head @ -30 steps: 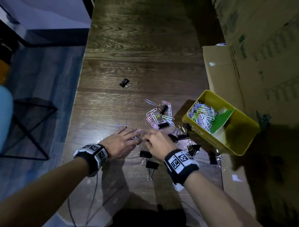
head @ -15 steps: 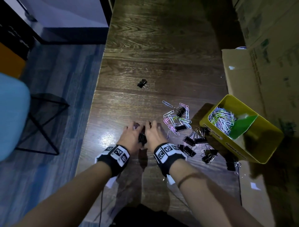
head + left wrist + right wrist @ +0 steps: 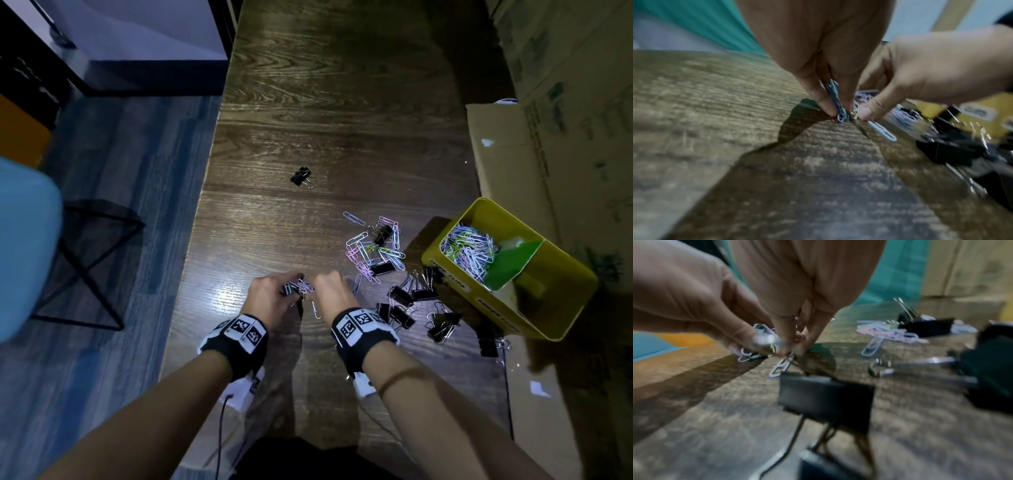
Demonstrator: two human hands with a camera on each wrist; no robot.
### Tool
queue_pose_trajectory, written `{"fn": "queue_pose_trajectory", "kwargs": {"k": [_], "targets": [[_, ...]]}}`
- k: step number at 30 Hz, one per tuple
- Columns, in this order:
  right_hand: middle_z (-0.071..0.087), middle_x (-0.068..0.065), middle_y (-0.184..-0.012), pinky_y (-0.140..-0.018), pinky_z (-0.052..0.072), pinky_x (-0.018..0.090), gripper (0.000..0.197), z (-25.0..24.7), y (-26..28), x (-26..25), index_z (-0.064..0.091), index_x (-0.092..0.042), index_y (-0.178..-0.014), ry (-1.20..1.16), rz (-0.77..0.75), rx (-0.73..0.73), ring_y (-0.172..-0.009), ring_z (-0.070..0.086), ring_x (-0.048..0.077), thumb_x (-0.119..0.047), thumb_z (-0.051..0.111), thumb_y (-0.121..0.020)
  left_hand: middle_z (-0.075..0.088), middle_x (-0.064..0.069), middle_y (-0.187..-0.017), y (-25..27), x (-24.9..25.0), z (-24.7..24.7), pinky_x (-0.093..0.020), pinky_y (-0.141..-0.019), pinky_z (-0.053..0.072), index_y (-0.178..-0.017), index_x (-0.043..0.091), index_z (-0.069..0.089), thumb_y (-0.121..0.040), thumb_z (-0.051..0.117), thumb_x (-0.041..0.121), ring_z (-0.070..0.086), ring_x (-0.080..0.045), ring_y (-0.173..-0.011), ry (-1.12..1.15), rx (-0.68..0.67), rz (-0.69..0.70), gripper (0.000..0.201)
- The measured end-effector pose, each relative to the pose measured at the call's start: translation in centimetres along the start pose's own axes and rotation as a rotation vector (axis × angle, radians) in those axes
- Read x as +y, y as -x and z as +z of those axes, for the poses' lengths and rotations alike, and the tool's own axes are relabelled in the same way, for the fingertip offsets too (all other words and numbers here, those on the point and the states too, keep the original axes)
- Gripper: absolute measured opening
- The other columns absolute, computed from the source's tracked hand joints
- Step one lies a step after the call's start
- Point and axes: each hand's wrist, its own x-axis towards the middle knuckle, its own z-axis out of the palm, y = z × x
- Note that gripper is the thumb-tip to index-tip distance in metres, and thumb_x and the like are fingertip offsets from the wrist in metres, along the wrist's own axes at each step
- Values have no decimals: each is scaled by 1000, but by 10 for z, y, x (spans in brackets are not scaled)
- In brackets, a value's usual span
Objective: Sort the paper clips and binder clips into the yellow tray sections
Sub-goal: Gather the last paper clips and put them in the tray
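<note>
Paper clip bundle: on wooden table, pinched upright between left hand fingertips, long axis near vertical in the left wrist view; right hand pinches alongside. White clip lies flat, pointing toward the person. Yellow tray well right.

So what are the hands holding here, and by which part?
The left hand pinches a bunch of paper clips between fingertips, near their lower ends. The right hand pinches at the same bunch; its exact hold is blurred.
</note>
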Motion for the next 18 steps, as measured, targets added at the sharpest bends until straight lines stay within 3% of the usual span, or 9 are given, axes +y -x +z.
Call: {"fn": "queue_pose_trajectory", "kwargs": {"k": [3,7,10,12,14,16,18], "targets": [[64,23,-105,-87,49,33,32,2,-2,5,64,-13,-119,-184,83,25,-99,62,35,-16,65,-87,72,-2,-90,-3,-1,-5,-14,-77,45,-107,22,70,-71,78,12,64,-17,-77,139,-7,-116,38],[67,18,-106,-91,49,28,36,5,-5,16,71,-15,-108,-477,205,159,-96,63,27,-21,80,-74,73,3,-94,-7,-13,-11,-34,-83,55,-86,43,70,-70,77,5,69,-18,-86,384,-52,-200,42],[70,11,-106,-91,48,23,45,0,-4,27,70,-15,-109,-646,247,219,-91,64,16,-22,84,-67,74,-6,-90,-11,-14,-15,-30,-76,53,-83,31,71,-71,75,0,67,-17,-72,553,-11,-287,33],[68,3,-86,-76,46,10,45,-7,1,34,71,-13,-108,-740,228,244,-73,59,8,-20,85,-66,73,-5,-74,-14,-10,-20,-21,-61,52,-85,18,69,-73,73,-3,65,-10,-58,633,-1,-338,24],[63,-6,-72,-64,42,7,45,-17,9,40,71,-13,-107,-835,197,276,-63,52,5,-18,86,-65,70,-9,-72,-17,-2,-27,-16,-55,52,-87,4,65,-74,67,-11,65,-7,-54,751,-20,-358,20],[67,-5,-77,-63,45,12,45,-31,20,44,71,-14,-106,-936,174,305,-65,56,7,-16,86,-64,70,-11,-77,-21,9,-35,-22,-63,56,-85,1,63,-73,65,-14,68,-9,-60,832,-62,-356,20],[71,2,-96,-70,50,11,44,-48,33,49,70,-8,-107,-1037,142,353,-79,63,9,-9,84,-66,72,-6,-78,-26,28,-43,-25,-69,56,-87,3,63,-73,65,-12,70,-11,-68,862,-137,-329,20]]}}
